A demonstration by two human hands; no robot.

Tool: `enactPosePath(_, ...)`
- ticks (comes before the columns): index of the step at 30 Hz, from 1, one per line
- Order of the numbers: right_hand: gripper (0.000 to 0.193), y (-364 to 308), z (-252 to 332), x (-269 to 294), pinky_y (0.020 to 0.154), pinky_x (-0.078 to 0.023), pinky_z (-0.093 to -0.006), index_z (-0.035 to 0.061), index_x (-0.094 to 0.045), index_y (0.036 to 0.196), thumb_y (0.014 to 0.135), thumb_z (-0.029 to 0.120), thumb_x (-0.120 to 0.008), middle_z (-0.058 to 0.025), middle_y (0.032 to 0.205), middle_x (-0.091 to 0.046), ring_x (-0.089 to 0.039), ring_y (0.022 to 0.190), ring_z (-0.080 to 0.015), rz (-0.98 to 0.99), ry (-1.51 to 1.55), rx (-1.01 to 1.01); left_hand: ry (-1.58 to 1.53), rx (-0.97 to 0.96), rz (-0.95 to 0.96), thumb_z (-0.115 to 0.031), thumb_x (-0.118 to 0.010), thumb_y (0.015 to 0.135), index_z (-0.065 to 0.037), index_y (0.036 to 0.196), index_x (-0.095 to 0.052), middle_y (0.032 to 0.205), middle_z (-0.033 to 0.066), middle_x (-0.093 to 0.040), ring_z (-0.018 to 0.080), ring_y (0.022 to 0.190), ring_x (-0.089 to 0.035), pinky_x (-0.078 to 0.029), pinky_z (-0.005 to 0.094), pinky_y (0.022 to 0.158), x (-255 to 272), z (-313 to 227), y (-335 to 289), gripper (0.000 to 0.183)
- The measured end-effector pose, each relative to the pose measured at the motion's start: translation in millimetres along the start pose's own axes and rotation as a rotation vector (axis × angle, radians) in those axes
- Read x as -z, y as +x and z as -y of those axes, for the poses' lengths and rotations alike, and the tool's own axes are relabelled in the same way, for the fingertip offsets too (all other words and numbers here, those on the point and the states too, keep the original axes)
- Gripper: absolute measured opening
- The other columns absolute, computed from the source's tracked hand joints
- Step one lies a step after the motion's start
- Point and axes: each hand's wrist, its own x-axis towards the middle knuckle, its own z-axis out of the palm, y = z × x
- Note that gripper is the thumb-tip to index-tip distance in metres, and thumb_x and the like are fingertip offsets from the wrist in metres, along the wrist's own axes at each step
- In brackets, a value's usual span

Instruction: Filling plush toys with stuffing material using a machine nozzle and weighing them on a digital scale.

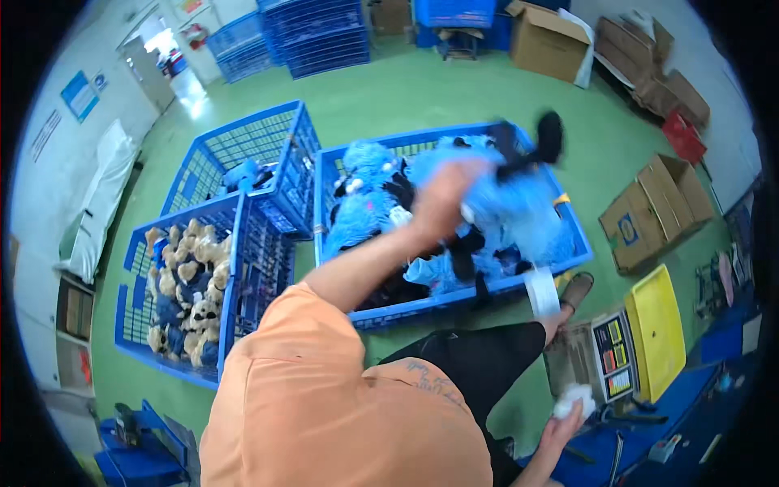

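Note:
My left hand (445, 197) reaches out over a large blue crate (377, 316) and grips a fluffy blue plush toy (519, 213) with black limbs. The toy is smeared by motion, and its black feet point up and to the right. A white tag (542, 292) hangs at the crate's near right edge. Beneath the held toy, more blue plush toys (357, 219) fill the crate. Low on the right, my right hand (561, 428) is closed on a clump of white stuffing (576, 401), close to a scale (615, 357).
To the left, one blue crate (230, 300) holds tan plush toys, and another (284, 170) holds a few blue ones. An open cardboard box (653, 211) and a yellow tray (656, 333) stand at right. Stacked blue crates (316, 36) are at the back.

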Motion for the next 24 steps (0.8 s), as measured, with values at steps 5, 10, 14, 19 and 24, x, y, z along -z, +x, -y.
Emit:
enactPosePath(5,0.039,-1,-13,-10,0.084,-0.052,-0.0279,-0.0004,-0.054,0.132,0.096,0.017,-0.057,-0.0140,0.117,-0.064,-0.064,0.099,-0.0210,0.051,-0.121,-0.105,0.789,0.372,-0.519,-0.006,-0.060,0.084,0.002,0.139,-0.047,0.133,0.0220,-0.054,0.0358,0.122,-0.052,-0.038,0.0431,0.108,153,172,-7,0.057)
enactPosePath(10,0.039,-9,-15,4,0.084,-0.051,-0.0275,-0.0010,-0.053,0.132,0.097,0.017,-0.056,-0.0143,0.116,-0.064,-0.064,0.098,-0.0212,0.057,-0.182,-0.117,0.515,0.496,-0.548,-0.006,-0.058,0.086,0.004,0.135,-0.048,0.130,0.0240,-0.056,0.0389,0.118,-0.054,-0.040,0.0407,0.105,132,185,-41,0.052)
enactPosePath(14,0.039,-25,3,7,0.084,-0.051,-0.0278,-0.0014,-0.053,0.131,0.097,0.017,-0.056,-0.0144,0.115,-0.065,-0.064,0.097,-0.0214,0.016,-0.221,-0.063,0.094,0.662,-0.192,-0.001,-0.057,0.085,-0.005,0.119,-0.058,0.113,0.0127,-0.065,0.0291,0.087,-0.062,-0.051,0.0390,0.078,-11,106,-61,0.035)
enactPosePath(19,0.031,-57,34,22,0.077,-0.052,-0.0320,0.0008,-0.059,0.120,0.097,0.021,-0.058,-0.0159,0.103,-0.066,-0.064,0.086,-0.0256,-0.166,-0.270,0.129,-0.677,0.543,0.261,-0.004,-0.059,0.085,-0.003,0.116,-0.063,0.107,0.0120,-0.069,0.0272,0.087,-0.064,-0.052,0.0373,0.078,-156,-65,-73,0.031)
enactPosePath(24,0.025,-138,79,108,0.066,-0.051,-0.0378,0.0064,-0.070,0.099,0.096,0.028,-0.059,-0.0177,0.082,-0.068,-0.062,0.067,-0.0325,-0.708,-0.440,0.363,-1.165,0.247,0.830,-0.010,-0.061,0.090,-0.004,0.117,-0.061,0.105,0.0109,-0.069,0.0282,0.090,-0.065,-0.051,0.0383,0.080,-220,-199,-99,0.028)
